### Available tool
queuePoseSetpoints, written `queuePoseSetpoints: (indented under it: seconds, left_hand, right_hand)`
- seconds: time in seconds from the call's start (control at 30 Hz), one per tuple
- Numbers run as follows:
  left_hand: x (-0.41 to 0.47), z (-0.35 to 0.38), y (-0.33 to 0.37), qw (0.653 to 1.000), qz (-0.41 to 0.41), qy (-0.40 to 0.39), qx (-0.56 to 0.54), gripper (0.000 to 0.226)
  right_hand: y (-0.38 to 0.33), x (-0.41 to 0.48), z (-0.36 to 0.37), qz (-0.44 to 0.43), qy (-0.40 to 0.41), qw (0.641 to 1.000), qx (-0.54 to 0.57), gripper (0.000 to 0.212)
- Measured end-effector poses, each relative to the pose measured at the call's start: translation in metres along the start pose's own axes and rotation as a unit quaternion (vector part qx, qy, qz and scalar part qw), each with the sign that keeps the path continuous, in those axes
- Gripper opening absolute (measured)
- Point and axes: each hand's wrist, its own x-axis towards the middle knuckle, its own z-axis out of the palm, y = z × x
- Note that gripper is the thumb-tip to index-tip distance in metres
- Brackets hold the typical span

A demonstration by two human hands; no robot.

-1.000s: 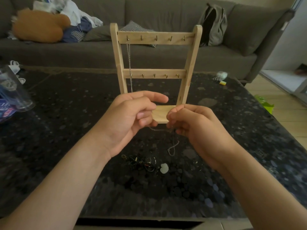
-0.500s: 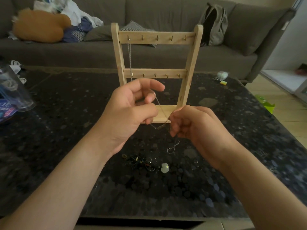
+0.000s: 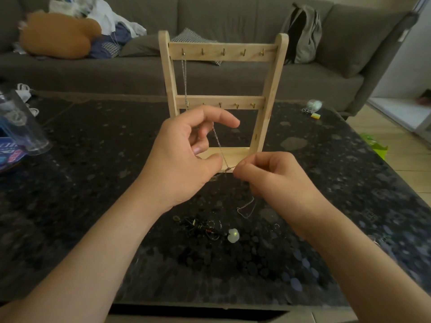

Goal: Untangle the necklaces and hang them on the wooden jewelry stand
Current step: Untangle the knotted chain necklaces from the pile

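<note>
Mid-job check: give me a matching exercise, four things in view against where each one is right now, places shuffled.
Things:
1. silver chain
2. hung necklace
3. dark tangle
4. backpack

Places:
A. on the sofa
B. stretched between left hand and right hand
C. hanging from the wooden stand, top rail
D. lying on the table

Pairs: 1-B, 2-C, 3-D, 4-A.

a home living room: grey sofa (image 3: 233, 73) with strewn clothes (image 3: 112, 26) behind a dark table (image 3: 93, 183).

Thin chain (image 3: 220, 148) before upright wooden stand (image 3: 233, 52)
</note>
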Motion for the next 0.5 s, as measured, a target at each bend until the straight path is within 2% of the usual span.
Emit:
queuePoseSetpoints:
  seconds: [0.17, 0.3, 0.43, 0.5]
  left_hand:
    - [-0.0009, 0.0014, -0.0009, 0.994, 0.043, 0.049, 0.092, 0.041]
    - [-0.0021, 0.0051, -0.0023, 0.992, 0.042, 0.071, 0.090, 0.025]
    - [-0.0015, 0.0048, -0.0020, 0.994, 0.038, 0.075, 0.072, 0.018]
    - [-0.0018, 0.0048, -0.0017, 0.995, 0.031, 0.074, 0.067, 0.016]
  right_hand:
    - [0.0032, -0.0005, 0.0030, -0.055, 0.004, 0.997, -0.052, 0.002]
    - [0.0036, -0.0012, 0.0045, -0.091, -0.016, 0.993, -0.079, 0.009]
    - [0.0030, -0.0013, 0.0061, -0.108, -0.033, 0.991, -0.074, 0.004]
    - [0.0030, -0.0016, 0.0064, -0.108, -0.038, 0.992, -0.057, 0.009]
